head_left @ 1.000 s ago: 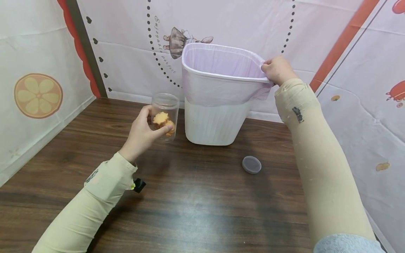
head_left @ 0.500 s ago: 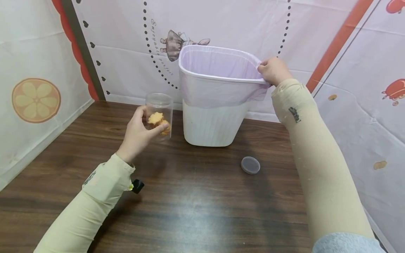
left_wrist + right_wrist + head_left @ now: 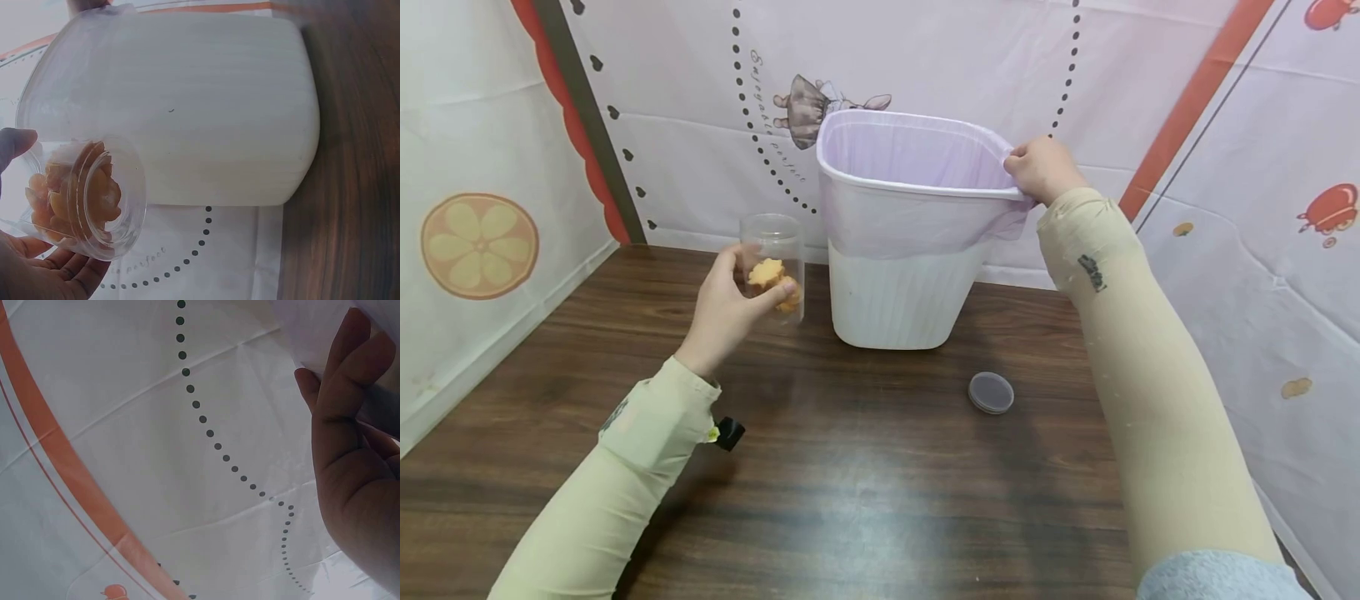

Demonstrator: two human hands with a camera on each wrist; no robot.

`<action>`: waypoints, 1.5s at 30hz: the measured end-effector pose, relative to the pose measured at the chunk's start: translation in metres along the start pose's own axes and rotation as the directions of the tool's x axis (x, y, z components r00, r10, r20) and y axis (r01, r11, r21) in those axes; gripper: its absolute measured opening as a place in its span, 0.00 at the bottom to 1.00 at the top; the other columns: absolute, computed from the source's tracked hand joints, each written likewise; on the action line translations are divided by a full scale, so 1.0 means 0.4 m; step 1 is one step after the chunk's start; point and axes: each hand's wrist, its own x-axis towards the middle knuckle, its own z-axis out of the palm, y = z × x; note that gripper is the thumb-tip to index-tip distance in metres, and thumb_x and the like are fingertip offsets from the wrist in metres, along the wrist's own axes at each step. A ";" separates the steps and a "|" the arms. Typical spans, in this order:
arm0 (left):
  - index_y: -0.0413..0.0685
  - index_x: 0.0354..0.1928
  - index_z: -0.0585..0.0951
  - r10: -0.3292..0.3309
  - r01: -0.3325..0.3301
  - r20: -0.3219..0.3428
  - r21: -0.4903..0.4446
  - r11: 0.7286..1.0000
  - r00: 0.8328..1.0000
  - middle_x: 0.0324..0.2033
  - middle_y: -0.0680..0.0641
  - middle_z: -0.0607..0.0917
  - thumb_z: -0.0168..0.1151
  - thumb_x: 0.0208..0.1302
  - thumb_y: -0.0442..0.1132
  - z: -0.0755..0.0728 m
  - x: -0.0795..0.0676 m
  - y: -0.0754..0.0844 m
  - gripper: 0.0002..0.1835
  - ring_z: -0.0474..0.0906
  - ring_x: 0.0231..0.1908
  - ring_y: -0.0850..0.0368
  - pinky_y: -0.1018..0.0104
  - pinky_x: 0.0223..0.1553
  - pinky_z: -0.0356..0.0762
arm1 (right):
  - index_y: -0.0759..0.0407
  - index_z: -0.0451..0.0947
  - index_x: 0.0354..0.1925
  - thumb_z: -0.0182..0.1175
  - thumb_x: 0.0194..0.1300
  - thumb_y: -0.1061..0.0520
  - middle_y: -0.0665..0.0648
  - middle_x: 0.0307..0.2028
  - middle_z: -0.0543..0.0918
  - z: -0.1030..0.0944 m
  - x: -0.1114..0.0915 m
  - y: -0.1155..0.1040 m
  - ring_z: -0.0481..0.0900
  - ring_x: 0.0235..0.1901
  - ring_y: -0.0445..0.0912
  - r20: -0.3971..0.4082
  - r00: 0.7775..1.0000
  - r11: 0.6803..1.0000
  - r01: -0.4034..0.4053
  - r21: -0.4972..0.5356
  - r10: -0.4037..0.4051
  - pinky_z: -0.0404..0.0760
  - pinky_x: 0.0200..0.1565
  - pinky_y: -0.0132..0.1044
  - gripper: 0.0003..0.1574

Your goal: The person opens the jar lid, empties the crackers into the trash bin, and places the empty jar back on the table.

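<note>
My left hand [image 3: 722,304] grips a clear lidless jar [image 3: 773,233] left of the bin, thumb in front and fingers behind. Yellow-orange, scalloped pieces that look like cookies [image 3: 766,273] lie inside; the left wrist view shows several of these cookies [image 3: 94,187] through the jar's base [image 3: 128,225]. A white bin [image 3: 902,292] stands upright, lined with a thin purple bag [image 3: 917,221] folded over its rim. At the rim's right corner my right hand [image 3: 1047,171] pinches the bag and rim, its fingers [image 3: 344,400] bent over the edge in the right wrist view.
A round, dark grey lid [image 3: 991,392] lies on the brown wooden table [image 3: 865,467], in front and right of the bin. Printed cloth [image 3: 685,183] hangs behind the bin and along both sides. A small black piece [image 3: 728,433] shows at my left cuff.
My left hand has drawn the jar a little left, away from the bin, and raised it slightly. The right hand keeps its hold on the rim; the whole view has shifted slightly.
</note>
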 end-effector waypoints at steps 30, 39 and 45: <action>0.42 0.69 0.60 -0.054 0.054 0.003 0.038 0.998 0.999 0.55 0.39 0.73 0.65 0.59 0.55 -0.015 0.086 -0.001 0.42 0.71 0.49 0.53 0.67 0.47 0.70 | 0.69 0.76 0.53 0.38 0.72 0.53 0.62 0.34 0.76 -0.001 0.001 -0.001 0.69 0.23 0.43 -0.019 1.000 0.998 0.003 -0.058 -0.005 0.71 0.26 0.30 0.27; 0.41 0.69 0.58 -0.038 0.037 0.021 0.068 0.997 0.999 0.56 0.38 0.71 0.65 0.59 0.54 -0.035 0.123 0.043 0.43 0.71 0.52 0.50 0.57 0.55 0.72 | 0.70 0.75 0.56 0.37 0.73 0.53 0.66 0.40 0.77 -0.003 -0.003 0.002 0.70 0.26 0.46 -0.015 1.000 0.998 0.004 -0.061 -0.005 0.71 0.29 0.32 0.29; 0.42 0.69 0.57 -0.030 0.026 0.044 0.077 0.997 0.999 0.53 0.41 0.70 0.66 0.59 0.53 -0.044 0.147 0.081 0.43 0.71 0.50 0.53 0.61 0.53 0.74 | 0.70 0.74 0.57 0.37 0.73 0.52 0.66 0.41 0.77 -0.005 -0.004 0.001 0.71 0.24 0.44 -0.002 1.000 0.998 -0.002 -0.057 0.002 0.73 0.30 0.33 0.29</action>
